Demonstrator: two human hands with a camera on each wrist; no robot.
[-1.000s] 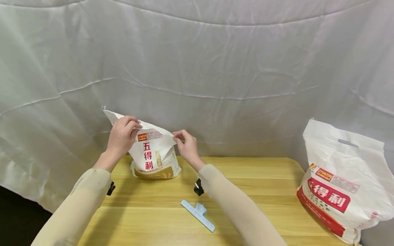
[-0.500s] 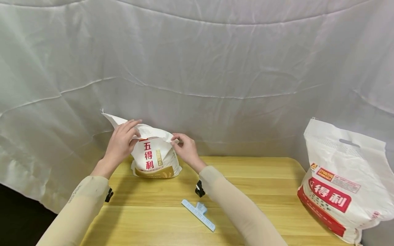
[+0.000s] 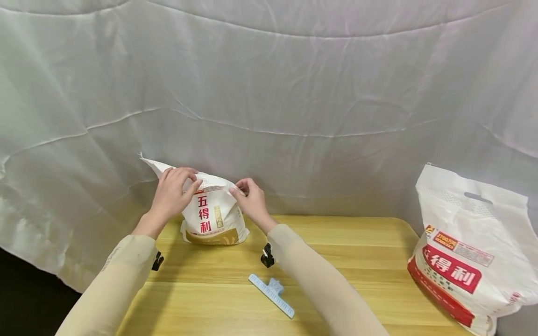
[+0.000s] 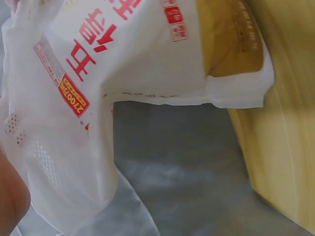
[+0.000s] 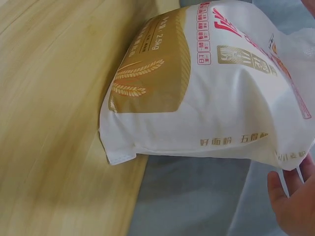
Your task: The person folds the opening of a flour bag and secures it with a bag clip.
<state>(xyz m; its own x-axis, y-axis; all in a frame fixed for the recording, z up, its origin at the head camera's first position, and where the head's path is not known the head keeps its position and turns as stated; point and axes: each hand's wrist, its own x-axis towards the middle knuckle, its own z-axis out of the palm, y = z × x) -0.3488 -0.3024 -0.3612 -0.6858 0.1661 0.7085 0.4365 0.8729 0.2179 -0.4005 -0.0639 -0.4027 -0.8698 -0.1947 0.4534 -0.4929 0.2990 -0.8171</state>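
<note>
A white flour bag (image 3: pixel 203 210) with red lettering and a gold lower band stands upright at the back left of the table. Its top is folded down toward the front, and the left corner sticks out to a point. My left hand (image 3: pixel 173 191) grips the folded top near its left part, thumb in front. At the right end of that fold, my right hand (image 3: pixel 251 198) pinches the bag's edge. Printed wheat ears show on the gold band of the flour bag (image 5: pixel 157 73) in the right wrist view. A pale blue bag clip (image 3: pixel 272 294) lies on the table in front.
A second, larger flour bag (image 3: pixel 462 261) with a red label and a handle slot stands at the table's right end. Behind the wooden table (image 3: pixel 336 252) hangs a grey cloth (image 3: pixel 294 93). Black camera mounts (image 3: pixel 267 256) sit at the wrists.
The bag's top edge has been folded forward and down, covering part of the upper print. Both hands have shifted slightly along the fold. The clip and larger bag have stayed put.
</note>
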